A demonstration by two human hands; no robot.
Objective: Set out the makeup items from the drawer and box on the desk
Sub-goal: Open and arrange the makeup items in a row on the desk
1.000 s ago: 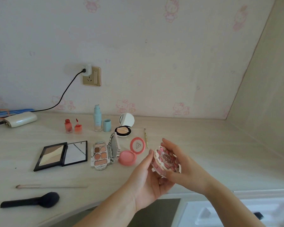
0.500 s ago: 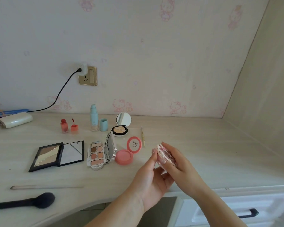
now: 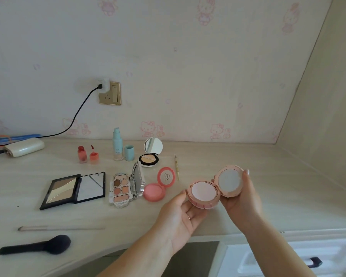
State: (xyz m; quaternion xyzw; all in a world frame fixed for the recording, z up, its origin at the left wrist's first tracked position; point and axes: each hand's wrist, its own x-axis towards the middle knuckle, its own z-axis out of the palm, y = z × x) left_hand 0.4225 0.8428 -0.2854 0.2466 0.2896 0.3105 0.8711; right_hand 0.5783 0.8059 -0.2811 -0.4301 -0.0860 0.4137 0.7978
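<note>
Leftmost, far edge: white oblong case (image 3: 24, 147) by the wall, cable running up to the socket (image 3: 109, 93).
Near edge: black brush (image 3: 36, 245), thin pale brush (image 3: 60, 229) just behind it.
Black palette (image 3: 73, 190): lying open, tan and cream powders in the left half, mirror in the right.
Red bottle (image 3: 82, 154): upright, its cap with wand (image 3: 94, 155) beside it.
Blue pump bottle (image 3: 117, 144): upright, cap (image 3: 129, 153) off beside it.
Eyeshadow palette (image 3: 121, 189): open, round and oblong pans in browns and peaches.
Concealer compact (image 3: 150, 154): open, mirror lid up, beige pan inside.
Coral blush compact (image 3: 158, 186): open, pink pan.
Pink compact (image 3: 215, 186): held above the desk (image 3: 288, 186), opened flat, pale disc in the base, mirror in the lid.
Left hand (image 3: 181, 218): fingers curled under the base, gripping it.
Right hand (image 3: 243, 198): fingers wrapped behind the lid, clamped on its rim.
</note>
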